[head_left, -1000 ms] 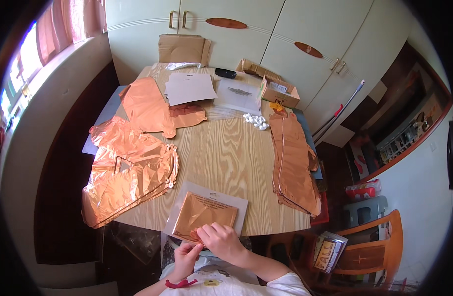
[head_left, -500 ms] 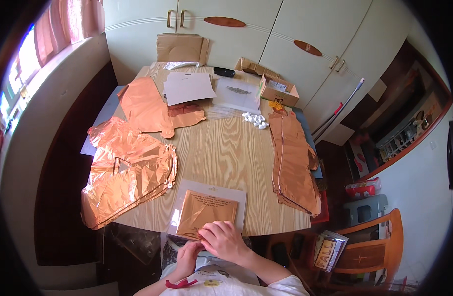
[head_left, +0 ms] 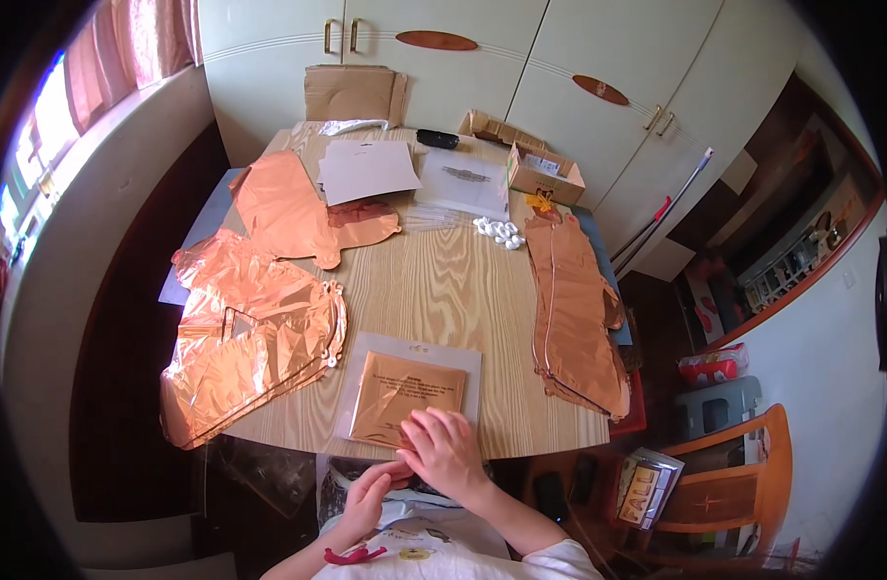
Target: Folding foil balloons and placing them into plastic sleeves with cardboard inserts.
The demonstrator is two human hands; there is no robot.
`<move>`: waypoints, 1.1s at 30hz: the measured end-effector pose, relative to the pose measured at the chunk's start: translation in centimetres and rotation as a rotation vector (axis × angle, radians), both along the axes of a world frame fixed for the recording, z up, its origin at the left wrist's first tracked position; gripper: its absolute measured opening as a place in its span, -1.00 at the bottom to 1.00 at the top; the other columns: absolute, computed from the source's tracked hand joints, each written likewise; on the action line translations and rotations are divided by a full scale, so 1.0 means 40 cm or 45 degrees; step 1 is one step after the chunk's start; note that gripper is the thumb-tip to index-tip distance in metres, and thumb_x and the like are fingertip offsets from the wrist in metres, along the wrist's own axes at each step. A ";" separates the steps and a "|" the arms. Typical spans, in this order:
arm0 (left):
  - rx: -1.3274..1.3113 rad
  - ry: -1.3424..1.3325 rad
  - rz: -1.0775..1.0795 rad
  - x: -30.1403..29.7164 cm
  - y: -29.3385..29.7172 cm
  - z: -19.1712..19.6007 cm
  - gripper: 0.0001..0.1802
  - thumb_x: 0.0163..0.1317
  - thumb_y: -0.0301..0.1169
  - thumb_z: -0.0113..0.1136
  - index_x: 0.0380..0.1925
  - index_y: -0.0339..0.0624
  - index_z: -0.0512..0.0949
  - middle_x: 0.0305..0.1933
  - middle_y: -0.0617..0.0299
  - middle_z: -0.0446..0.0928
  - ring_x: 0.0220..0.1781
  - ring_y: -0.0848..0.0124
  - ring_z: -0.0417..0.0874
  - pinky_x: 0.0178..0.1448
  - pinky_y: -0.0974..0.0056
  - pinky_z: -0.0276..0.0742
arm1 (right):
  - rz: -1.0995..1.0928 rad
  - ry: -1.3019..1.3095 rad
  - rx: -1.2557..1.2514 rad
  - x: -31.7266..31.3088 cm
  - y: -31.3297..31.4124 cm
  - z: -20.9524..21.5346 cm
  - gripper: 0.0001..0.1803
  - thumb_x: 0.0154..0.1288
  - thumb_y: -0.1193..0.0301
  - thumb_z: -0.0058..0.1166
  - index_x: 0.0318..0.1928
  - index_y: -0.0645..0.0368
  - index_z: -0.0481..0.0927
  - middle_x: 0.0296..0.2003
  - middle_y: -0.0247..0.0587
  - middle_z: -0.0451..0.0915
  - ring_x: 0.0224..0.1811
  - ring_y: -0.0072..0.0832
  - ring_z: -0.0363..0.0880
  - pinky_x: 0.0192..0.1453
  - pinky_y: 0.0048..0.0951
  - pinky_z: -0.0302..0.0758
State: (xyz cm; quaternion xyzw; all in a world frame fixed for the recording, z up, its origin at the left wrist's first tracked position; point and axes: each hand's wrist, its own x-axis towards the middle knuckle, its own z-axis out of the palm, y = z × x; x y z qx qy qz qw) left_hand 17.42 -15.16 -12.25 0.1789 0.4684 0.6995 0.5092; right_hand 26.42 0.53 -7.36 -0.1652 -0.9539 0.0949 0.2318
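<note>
A clear plastic bag (head_left: 470, 372) with a folded copper-coloured foil piece (head_left: 405, 387) inside lies at the table's near edge. Dark print marks the foil's face, and a hanging hole shows in the bag's far border. My right hand (head_left: 445, 454) rests over the bag's lower right part, its fingers stretched and bent loosely across it. Just below the table edge is my left hand (head_left: 371, 498), fingers extended toward the right hand and nothing visible in them. The fingertips of the two hands are close together; whether they touch is unclear.
Crinkled foil sheets (head_left: 250, 338) cover the table's left side, flat foil pieces (head_left: 279, 208) behind them. More long foil (head_left: 574, 309) lies right. At the back are white cards (head_left: 371, 172), clear bags (head_left: 463, 184), white coils (head_left: 498, 233) and a cardboard box (head_left: 550, 179). A wooden chair (head_left: 724, 474) stands right.
The bag has shifted slightly away from me onto the table. My right hand has moved a little up and its fingers have spread over the bag; my left fingers have straightened.
</note>
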 end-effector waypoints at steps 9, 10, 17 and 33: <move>-0.078 2.338 -0.130 -0.197 0.045 0.198 -0.62 0.02 -0.31 0.41 -0.12 -0.09 0.61 -0.11 0.25 0.61 0.03 0.26 0.66 -0.09 0.27 0.60 | 0.089 -0.067 0.025 0.082 0.083 -0.012 -0.48 0.09 0.09 0.34 0.04 0.00 0.63 0.12 -0.26 0.53 0.26 -0.20 0.42 0.30 -0.12 0.41; 0.001 2.442 -0.171 -0.223 0.071 0.207 -0.59 0.03 -0.29 0.40 -0.09 -0.08 0.60 -0.03 0.24 0.59 0.10 0.25 0.62 -0.03 0.25 0.59 | 0.110 -0.045 0.048 0.085 0.085 -0.018 -0.51 0.10 0.10 0.33 0.02 0.00 0.63 0.09 -0.28 0.55 0.24 -0.22 0.44 0.29 -0.14 0.43; 0.240 2.639 -0.325 -0.274 0.116 0.158 -0.63 0.10 -0.28 0.36 -0.08 -0.10 0.59 0.03 0.22 0.60 0.13 0.22 0.63 0.04 0.20 0.62 | 0.241 -0.011 0.272 0.090 0.107 -0.010 -0.71 0.20 0.28 0.21 -0.08 0.08 0.65 -0.04 -0.31 0.64 0.06 -0.29 0.61 0.09 -0.32 0.61; 0.256 3.149 -0.205 -0.274 0.205 0.281 -0.65 0.05 -0.41 0.17 -0.15 -0.37 0.56 -0.15 0.13 0.62 -0.09 0.28 0.70 -0.28 0.35 0.68 | 0.377 0.026 -0.019 0.052 0.208 0.158 -0.72 0.16 0.36 0.21 -0.09 0.13 0.66 -0.18 -0.27 0.73 -0.15 -0.39 0.73 -0.14 -0.41 0.68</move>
